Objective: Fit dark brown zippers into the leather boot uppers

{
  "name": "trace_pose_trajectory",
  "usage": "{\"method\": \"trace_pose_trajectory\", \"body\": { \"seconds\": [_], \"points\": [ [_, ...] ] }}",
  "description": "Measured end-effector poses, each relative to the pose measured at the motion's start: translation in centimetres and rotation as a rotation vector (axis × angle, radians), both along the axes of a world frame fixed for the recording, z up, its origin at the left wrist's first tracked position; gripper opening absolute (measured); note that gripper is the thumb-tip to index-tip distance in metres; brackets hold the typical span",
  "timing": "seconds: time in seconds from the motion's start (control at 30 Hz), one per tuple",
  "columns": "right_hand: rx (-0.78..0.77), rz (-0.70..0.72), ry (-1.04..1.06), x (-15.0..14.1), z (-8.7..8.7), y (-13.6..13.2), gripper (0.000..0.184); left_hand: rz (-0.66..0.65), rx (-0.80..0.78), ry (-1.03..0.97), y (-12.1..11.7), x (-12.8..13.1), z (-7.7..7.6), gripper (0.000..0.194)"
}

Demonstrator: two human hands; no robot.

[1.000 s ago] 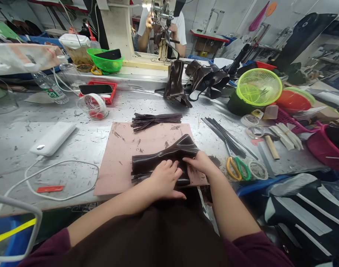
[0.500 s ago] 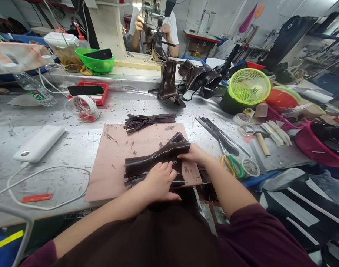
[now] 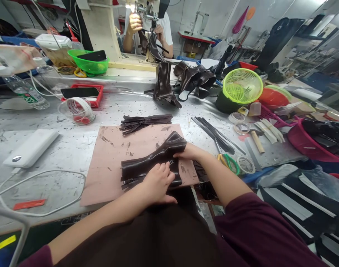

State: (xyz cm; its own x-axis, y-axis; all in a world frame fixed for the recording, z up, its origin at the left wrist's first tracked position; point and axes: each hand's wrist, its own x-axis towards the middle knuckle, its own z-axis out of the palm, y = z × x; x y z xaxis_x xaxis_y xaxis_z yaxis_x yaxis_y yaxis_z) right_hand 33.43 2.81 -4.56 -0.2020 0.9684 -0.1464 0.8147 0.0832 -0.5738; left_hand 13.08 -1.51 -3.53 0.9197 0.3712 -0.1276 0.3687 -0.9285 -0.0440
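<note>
A dark brown leather boot upper (image 3: 141,163) lies on a pinkish board (image 3: 99,174) at the table's front edge, its narrower end toward the left. My left hand (image 3: 158,182) rests across its near side, fingers stretched over the leather and thumb apart. At the right end, my right hand (image 3: 188,151) pinches the upper's edge between thumb and fingers; some fingertips are hidden beneath it. Just behind the board is a bundle of dark strips (image 3: 145,123).
Green-and-yellow scissors (image 3: 231,164), more dark strips (image 3: 213,134) and a hammer (image 3: 257,141) lie to the right. A white power bank (image 3: 33,147) with a cable is at left. Behind stand other boot uppers (image 3: 163,83); a co-worker's hands (image 3: 135,23) are at a sewing machine (image 3: 99,33).
My right hand has moved slightly up along the upper's right end and now grips its edge. My left hand stays on the leather. The view has swung a little to the right.
</note>
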Motion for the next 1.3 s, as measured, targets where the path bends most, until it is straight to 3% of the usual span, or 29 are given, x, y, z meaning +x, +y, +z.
{"method": "trace_pose_trajectory", "body": {
  "seconds": [0.13,0.27,0.4,0.53,0.63,0.73,0.87,0.97,1.1,1.2,1.3],
  "points": [
    [0.057,-0.012,-0.08,0.0,-0.7,-0.3,0.039,0.0,-0.019,0.019,0.5,0.4,0.5,0.082],
    [0.092,-0.126,-0.15,0.3,-1.1,-0.8,0.032,-0.023,-0.005,0.036,1.3,1.3,1.1,0.081],
    [0.118,-0.337,-0.227,2.6,-0.5,-1.7,0.017,-0.025,0.016,0.044,2.0,2.2,1.1,0.082],
    [0.096,-0.593,-0.277,6.5,-0.2,-2.0,0.017,-0.03,0.026,0.002,2.6,2.9,0.7,0.083],
    [0.073,-0.657,-0.28,8.0,-0.7,0.2,0.016,-0.042,0.042,-0.04,2.4,2.9,0.4,0.083],
    [0.107,-0.636,-0.266,7.6,-1.4,4.0,0.022,-0.035,0.077,-0.077,1.7,1.7,0.0,0.08],
    [0.157,-0.598,-0.248,5.7,-2.2,8.4,0.026,0.008,0.124,-0.204,0.3,-2.0,-0.2,0.065],
    [0.196,-0.597,-0.232,5.1,-2.1,9.8,0.024,0.047,0.105,-0.284,-0.5,-5.2,0.4,0.045],
    [0.253,-0.671,-0.236,5.7,-0.2,8.6,0.021,0.053,0.079,-0.357,-1.1,-8.1,1.0,0.028],
    [0.326,-0.734,-0.252,6.2,1.7,5.6,0.023,0.051,0.086,-0.405,-1.3,-8.7,0.6,0.026],
    [0.362,-0.723,-0.239,5.7,2.2,2.0,0.019,0.062,0.09,-0.427,-1.5,-8.5,0.1,0.026]
  ]
}}
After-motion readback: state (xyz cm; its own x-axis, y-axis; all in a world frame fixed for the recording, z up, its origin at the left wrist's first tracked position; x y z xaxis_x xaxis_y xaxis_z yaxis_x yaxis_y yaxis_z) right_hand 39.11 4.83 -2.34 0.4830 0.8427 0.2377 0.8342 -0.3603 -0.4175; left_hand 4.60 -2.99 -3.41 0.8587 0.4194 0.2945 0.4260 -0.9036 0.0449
